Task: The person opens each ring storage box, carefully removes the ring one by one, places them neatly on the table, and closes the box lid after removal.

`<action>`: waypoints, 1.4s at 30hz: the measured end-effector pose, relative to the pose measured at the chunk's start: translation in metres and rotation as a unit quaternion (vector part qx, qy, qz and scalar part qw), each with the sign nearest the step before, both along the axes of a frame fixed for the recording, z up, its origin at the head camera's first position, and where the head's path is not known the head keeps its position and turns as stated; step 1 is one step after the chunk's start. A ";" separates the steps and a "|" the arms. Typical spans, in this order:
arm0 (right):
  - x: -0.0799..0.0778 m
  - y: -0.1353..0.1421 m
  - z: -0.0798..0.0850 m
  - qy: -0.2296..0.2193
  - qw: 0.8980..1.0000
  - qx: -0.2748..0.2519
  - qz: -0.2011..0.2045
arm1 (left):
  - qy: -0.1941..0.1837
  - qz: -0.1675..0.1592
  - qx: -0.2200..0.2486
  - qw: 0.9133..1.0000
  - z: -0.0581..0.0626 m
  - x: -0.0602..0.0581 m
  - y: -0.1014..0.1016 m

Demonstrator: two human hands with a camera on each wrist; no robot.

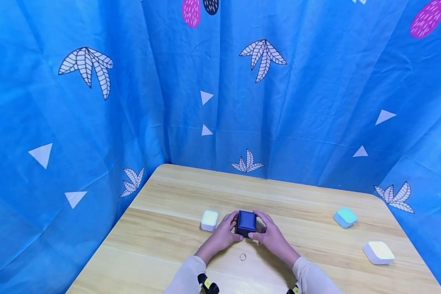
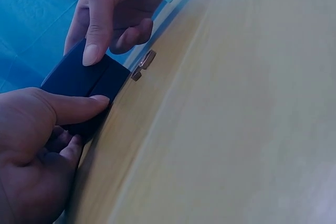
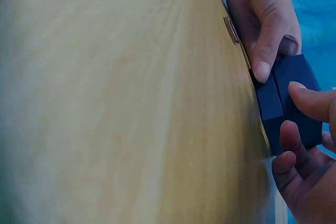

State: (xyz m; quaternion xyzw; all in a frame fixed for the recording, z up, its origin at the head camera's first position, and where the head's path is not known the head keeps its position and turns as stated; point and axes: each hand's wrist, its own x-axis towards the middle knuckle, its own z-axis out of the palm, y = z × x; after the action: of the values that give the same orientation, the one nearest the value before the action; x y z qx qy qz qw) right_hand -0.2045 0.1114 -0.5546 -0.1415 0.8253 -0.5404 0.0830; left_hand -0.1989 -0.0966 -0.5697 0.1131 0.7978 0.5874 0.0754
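A small dark blue ring box stands on the wooden table, its lid down along a thin seam. From the left side, my left hand grips it, with the thumb pressed on the lower part near the table. My right hand holds the box from the other side. Its thumb lies on the lid above the seam, and its other fingers curl at the box's side. On the tabletop in front of the box, between the forearms, lies a gold-coloured ring.
Left of the box sits a white rounded block. Farther right are a teal block and another white block. A blue patterned curtain hangs behind and beside the wooden table.
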 end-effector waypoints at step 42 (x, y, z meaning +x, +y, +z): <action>0.012 0.061 0.022 0.067 0.992 0.089 -0.061 | 0.032 -0.023 -0.109 0.993 0.059 -0.017 0.017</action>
State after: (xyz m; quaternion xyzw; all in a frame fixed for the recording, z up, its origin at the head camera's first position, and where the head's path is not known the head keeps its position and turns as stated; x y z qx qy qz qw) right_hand -0.1924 0.1719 -0.5325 -0.1191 0.8806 -0.4586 0.0070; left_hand -0.2164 -0.0796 -0.5108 0.1415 0.8565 0.4907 0.0748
